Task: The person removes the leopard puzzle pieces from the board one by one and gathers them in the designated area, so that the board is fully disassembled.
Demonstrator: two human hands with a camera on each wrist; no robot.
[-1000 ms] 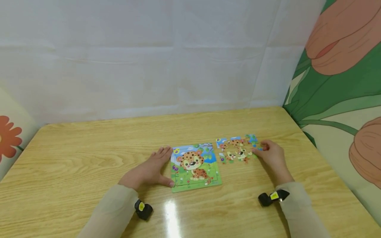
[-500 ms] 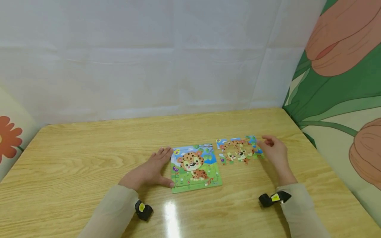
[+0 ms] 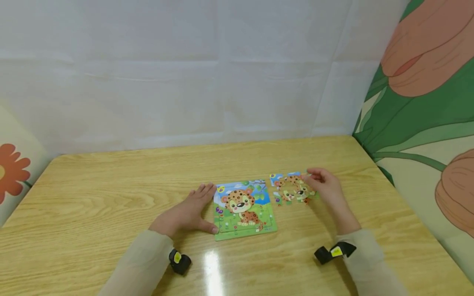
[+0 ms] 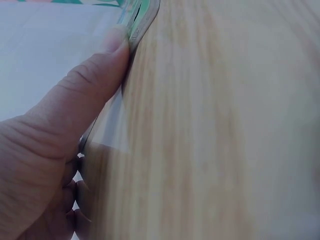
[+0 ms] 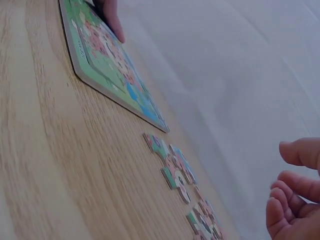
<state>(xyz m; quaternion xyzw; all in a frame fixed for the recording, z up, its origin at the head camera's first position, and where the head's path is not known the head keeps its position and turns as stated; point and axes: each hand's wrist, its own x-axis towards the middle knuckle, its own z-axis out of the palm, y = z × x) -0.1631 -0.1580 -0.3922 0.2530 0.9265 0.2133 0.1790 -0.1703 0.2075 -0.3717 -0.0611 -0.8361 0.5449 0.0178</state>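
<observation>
A square leopard jigsaw board [image 3: 242, 209] lies flat on the table. My left hand [image 3: 187, 213] rests at its left side, fingers spread and thumb on the near left corner; the left wrist view shows the thumb [image 4: 85, 85] against the board's edge. Right of the board is a cluster of loose jigsaw pieces [image 3: 290, 194] with leopard parts, sky and grass on them. Over its right end hovers my right hand [image 3: 327, 191], hiding some pieces in the head view. Seen from the right wrist, its thumb and loosely bent fingers [image 5: 282, 200] are apart with nothing between them.
The wooden table [image 3: 111, 181] ends at a white cloth backdrop [image 3: 148, 82]. A wall with painted flowers [image 3: 426, 123] borders the right side. Black wrist cameras [image 3: 180, 262] sit on both sleeves. Light glares off the tabletop near the front.
My right hand has drawn back from the rightmost pieces, then moved left over the cluster's right end. The left hand and the board have stayed in place.
</observation>
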